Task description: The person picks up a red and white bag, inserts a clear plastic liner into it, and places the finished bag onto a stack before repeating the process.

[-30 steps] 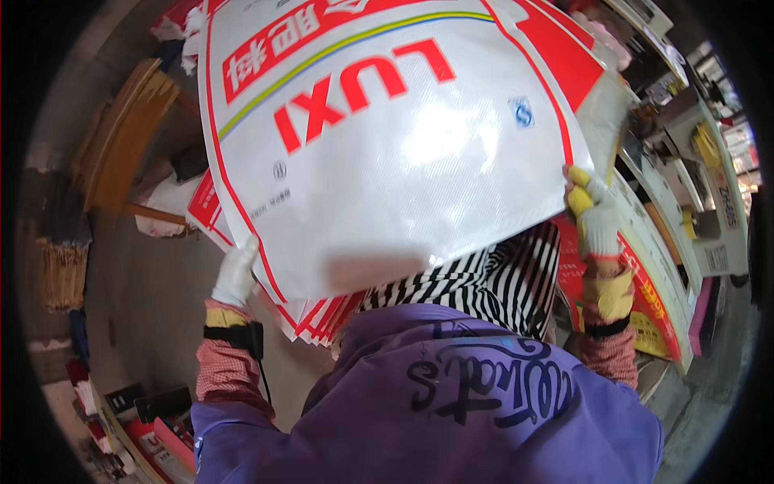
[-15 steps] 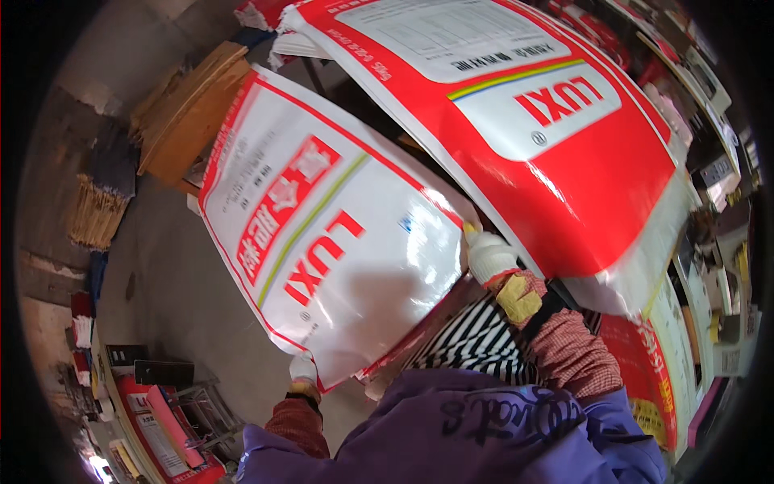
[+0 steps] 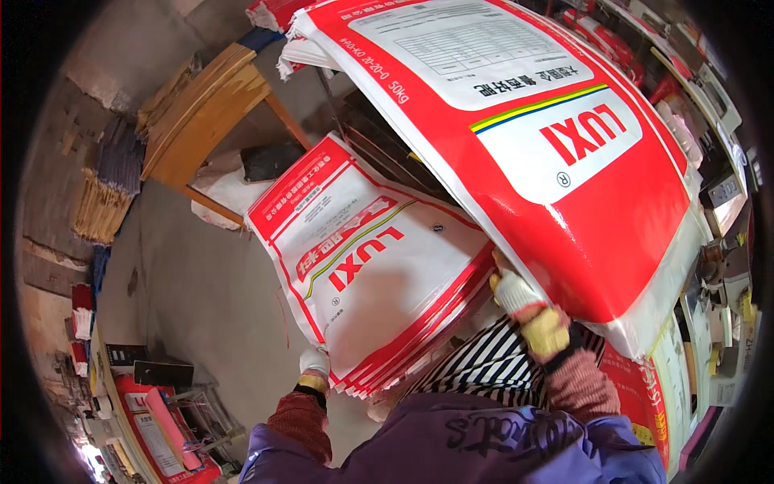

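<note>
A white sack with red borders (image 3: 387, 282) lies flat on top of a pile of like sacks, whose layered edges (image 3: 419, 347) fan out toward me. My left hand (image 3: 314, 365), in a white and yellow work glove, is closed on the sack's near left corner. At the near right corner, my gloved right hand (image 3: 522, 305) pinches the sack's edge; its fingertips are partly hidden. Just beyond that hand rises a higher stack of red and white sacks (image 3: 556, 218), its top one smooth and glossy.
A wooden table or stool (image 3: 205, 117) stands at the far left, with a pale bundle (image 3: 222, 185) under it. Bundled sacks (image 3: 105, 185) line the left wall. At lower left are a pink roll (image 3: 171, 427) and a metal frame (image 3: 211, 411). Cluttered shelving (image 3: 717, 242) runs along the right.
The white sack, raised and bowed between my hands before, has come down flat on the pile. My right hand has moved slightly nearer and right; the wooden piece shows more fully.
</note>
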Action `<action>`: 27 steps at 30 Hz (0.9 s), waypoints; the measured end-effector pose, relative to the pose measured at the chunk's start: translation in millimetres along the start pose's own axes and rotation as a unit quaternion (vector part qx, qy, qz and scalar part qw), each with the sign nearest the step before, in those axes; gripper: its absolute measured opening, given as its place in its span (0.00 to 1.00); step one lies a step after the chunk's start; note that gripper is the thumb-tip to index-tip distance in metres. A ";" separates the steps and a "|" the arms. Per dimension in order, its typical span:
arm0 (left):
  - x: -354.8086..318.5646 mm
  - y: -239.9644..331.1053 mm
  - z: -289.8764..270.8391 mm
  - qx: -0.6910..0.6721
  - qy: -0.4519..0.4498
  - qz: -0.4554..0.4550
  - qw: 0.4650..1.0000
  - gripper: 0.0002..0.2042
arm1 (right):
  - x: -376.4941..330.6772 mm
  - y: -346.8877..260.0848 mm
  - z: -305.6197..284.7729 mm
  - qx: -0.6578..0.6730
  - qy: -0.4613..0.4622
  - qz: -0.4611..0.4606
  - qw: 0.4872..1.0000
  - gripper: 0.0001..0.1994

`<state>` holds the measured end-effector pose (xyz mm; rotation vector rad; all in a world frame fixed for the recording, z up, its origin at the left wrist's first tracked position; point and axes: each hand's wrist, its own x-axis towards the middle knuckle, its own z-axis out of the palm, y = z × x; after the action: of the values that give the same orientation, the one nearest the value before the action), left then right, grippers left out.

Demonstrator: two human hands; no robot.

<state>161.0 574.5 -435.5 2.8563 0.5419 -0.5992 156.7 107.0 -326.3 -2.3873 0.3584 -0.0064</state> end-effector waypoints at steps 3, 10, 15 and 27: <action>1.3 -2.5 6.1 -0.017 -0.009 0.031 0.999 0.21 | -73.9 -26.2 -31.3 -0.257 0.095 -0.144 0.951 0.19; 44.2 -18.4 27.3 -0.174 0.054 0.001 0.983 0.15 | -174.5 83.1 -93.9 0.056 0.115 0.121 0.984 0.25; 114.0 -36.3 0.4 0.211 0.172 0.137 0.952 0.20 | -186.4 33.0 -123.4 0.567 0.039 -0.040 0.822 0.35; -116.5 303.1 -148.0 -0.305 0.103 0.537 0.780 0.13 | -176.7 37.0 -117.8 0.619 0.260 0.172 0.721 0.08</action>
<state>230.3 294.8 -225.0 2.0775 -0.7488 0.1093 -34.8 49.1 -246.0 -0.9054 0.7525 -0.5737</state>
